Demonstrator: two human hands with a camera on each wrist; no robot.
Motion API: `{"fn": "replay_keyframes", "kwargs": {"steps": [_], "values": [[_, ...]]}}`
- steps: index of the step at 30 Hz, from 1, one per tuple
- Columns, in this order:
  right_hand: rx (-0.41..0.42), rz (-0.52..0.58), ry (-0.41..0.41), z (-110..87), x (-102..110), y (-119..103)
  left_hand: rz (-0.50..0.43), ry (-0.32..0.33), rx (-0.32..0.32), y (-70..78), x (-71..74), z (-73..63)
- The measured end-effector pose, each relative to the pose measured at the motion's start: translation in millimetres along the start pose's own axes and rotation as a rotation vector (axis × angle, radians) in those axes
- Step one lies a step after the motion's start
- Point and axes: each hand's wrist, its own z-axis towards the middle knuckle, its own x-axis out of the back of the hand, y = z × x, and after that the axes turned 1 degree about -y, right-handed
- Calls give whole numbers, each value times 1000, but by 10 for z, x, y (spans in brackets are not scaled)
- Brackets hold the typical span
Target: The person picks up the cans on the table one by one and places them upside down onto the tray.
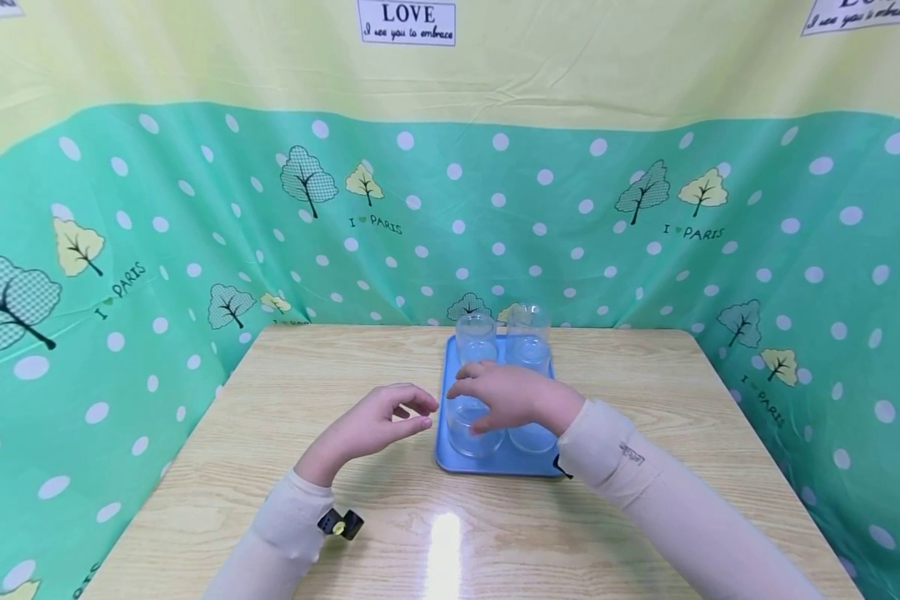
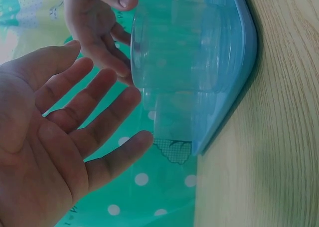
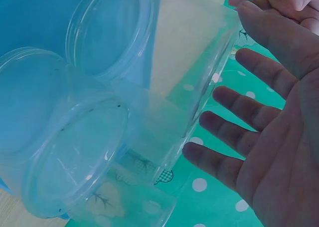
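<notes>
Several clear plastic cups stand upright on a blue tray [image 1: 506, 467]. Over the front left cup [image 1: 476, 440] hovers my right hand [image 1: 513, 395], its fingers loosely bent and spread. In the right wrist view, the fingertips [image 3: 199, 149] lie close to a cup's rim; whether they touch it I cannot tell. To the left of the tray is my left hand [image 1: 381, 421], its palm turned towards the cups and its fingers relaxed. The left wrist view shows that hand [image 2: 65, 122] holding nothing, apart from the nearest cup [image 2: 174, 47].
A back left cup [image 1: 477, 337] and a taller-looking back right cup [image 1: 528, 325] stand near the far table edge. The wooden table [image 1: 330, 358] extends around the tray. A green and yellow curtain [image 1: 450, 192] hangs behind and at both sides.
</notes>
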Motion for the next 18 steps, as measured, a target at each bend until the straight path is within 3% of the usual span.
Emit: {"fn": "replay_keyframes", "kwargs": {"steps": [18], "values": [[110,-121,223,-161,-108,75,14,12,-6,29,-13,2]]}}
